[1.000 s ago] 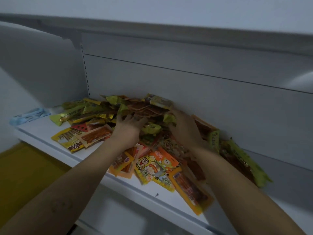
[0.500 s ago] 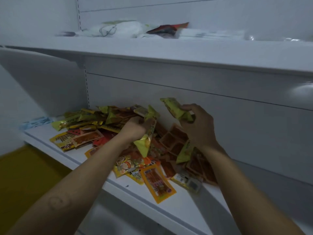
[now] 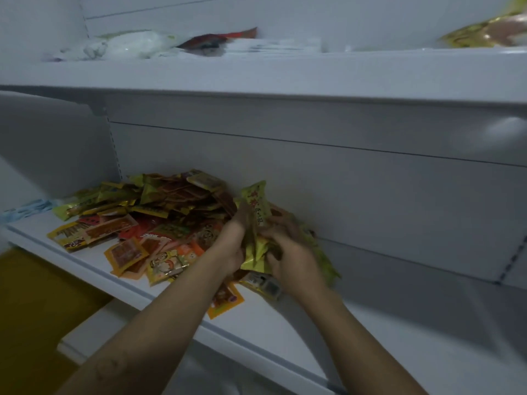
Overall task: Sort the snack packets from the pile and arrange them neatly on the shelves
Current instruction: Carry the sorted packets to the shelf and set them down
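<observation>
The person stands close to the shelving with both hands brought together over the right end of the pile. The left hand has its fingers curled round a small bunch of yellow-green packets, holding them upright so the ends line up. The right hand is closed on the lower end of the same bunch, seemingly squaring it against the left palm; motion blur hides just how its fingers lie. It looks like like-coloured packets are being gathered into one stack before they go anywhere.

The rest of the snacks sprawl left of the grip and behind it, heaped against the back panel. Flatter orange and red packets have slid forward toward the edge of the lower shelf. One orange packet lies just beneath the wrists. More greenish packets lie under and to the right of the right hand, near enough to be added.

Above the grip, the upper shelf already carries a white bag, and far to the right a yellow packet. Sorting seems barely begun, since most of the heap is unsorted.
</observation>
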Demonstrator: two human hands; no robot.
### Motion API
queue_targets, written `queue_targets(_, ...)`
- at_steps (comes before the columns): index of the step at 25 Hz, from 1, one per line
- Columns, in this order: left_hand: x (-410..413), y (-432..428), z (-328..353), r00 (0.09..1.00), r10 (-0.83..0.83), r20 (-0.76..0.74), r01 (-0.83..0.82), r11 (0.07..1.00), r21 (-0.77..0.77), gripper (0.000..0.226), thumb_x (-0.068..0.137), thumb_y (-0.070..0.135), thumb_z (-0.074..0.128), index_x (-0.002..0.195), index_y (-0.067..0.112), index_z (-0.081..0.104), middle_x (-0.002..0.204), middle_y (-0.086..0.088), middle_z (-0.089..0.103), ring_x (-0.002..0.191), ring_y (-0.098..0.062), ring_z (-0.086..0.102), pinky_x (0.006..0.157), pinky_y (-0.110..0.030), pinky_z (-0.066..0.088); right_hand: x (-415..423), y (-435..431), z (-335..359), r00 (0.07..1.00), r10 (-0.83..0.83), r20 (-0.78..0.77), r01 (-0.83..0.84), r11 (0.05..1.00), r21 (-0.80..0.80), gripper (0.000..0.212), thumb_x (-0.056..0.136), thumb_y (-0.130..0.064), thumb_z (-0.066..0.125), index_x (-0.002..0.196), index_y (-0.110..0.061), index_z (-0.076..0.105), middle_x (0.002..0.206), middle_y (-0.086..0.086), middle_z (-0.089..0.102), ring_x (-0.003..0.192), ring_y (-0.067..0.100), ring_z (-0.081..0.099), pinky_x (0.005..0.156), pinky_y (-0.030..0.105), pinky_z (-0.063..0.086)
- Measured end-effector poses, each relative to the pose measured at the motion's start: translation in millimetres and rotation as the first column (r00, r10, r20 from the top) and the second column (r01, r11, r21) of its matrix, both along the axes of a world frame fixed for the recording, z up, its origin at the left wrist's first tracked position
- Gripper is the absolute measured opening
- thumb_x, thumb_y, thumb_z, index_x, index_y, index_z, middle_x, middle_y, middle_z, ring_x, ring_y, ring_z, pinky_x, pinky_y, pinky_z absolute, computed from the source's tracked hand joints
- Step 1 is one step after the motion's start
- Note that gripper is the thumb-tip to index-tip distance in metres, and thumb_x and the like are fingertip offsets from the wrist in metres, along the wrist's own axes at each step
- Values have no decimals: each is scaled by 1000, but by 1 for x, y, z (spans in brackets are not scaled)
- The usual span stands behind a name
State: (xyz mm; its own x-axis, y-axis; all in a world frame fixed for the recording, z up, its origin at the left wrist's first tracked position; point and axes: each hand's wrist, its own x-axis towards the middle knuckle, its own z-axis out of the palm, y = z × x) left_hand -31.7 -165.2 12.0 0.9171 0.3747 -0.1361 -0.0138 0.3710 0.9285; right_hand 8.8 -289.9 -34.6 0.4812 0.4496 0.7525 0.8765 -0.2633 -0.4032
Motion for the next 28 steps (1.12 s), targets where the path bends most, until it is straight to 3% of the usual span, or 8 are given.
queue_targets(4,-9,-7,-8,998,3,-61,4,994,112,45,86,36,73,117,4,65,100,-17,74,90,-35,72,73,-41,59,-11,-14,-15,988,110,-105,-107,993,40,54,68,6,58,116,-16,69,134,3,56,115,10,53,91,14,45)
queue_targets(8,-16,-2,-13,983,149,-109,-126,973,195,38,86,32,70,105,-1,68,80,-14,73,72,-29,72,59,-34,55,-18,-18,-2,947,204,-247,-180,977,116,58,70,1,47,118,-22,70,123,-2,66,98,3,61,81,7,44)
queue_targets(11,-23,10,-13,975,181,-132,-134,945,299,52,77,46,74,106,4,67,90,-12,72,80,-30,72,67,-39,59,10,-19,10,945,-193,-263,181,981,-69,48,75,-17,49,119,-26,66,123,-1,64,110,18,59,90,26,47)
queue_targets(13,-26,20,-13,973,183,-143,-121,923,364,60,66,54,76,106,11,67,101,-10,72,92,-31,70,83,-47,58,35,-25,11,827,-519,-217,408,819,-403,45,86,-34,56,130,-22,54,130,7,56,121,30,50,95,36,40)
queue_targets(16,-31,33,-11,981,154,-116,-99,918,383,47,70,49,80,100,16,66,102,-9,72,94,-29,69,89,-49,57,53,-31,5,709,-670,-220,375,622,-687,66,87,-57,59,136,-16,41,132,13,51,122,34,48,97,41,39)
queue_targets(20,-29,51,-11,985,125,-118,-69,914,399,37,72,44,83,93,18,65,98,-6,71,95,-27,68,91,-46,55,61,-28,4,632,-738,-234,398,569,-720,42,87,-29,63,123,-12,48,124,13,59,114,34,57,91,38,46)
queue_targets(25,-18,78,-12,989,112,-97,-60,900,432,35,77,42,79,100,20,65,103,-2,69,100,-24,65,93,-40,53,56,-5,30,693,-625,-361,403,750,-524,73,91,-34,61,153,-26,22,113,12,62,107,35,61,80,36,47)
queue_targets(28,-8,94,-15,990,85,-113,-24,887,461,79,63,57,83,124,14,58,113,-3,67,105,-25,64,91,-41,54,61,34,35,762,-584,-279,360,741,-568,43,97,-25,49,140,-27,51,130,9,60,114,32,58,88,34,47)
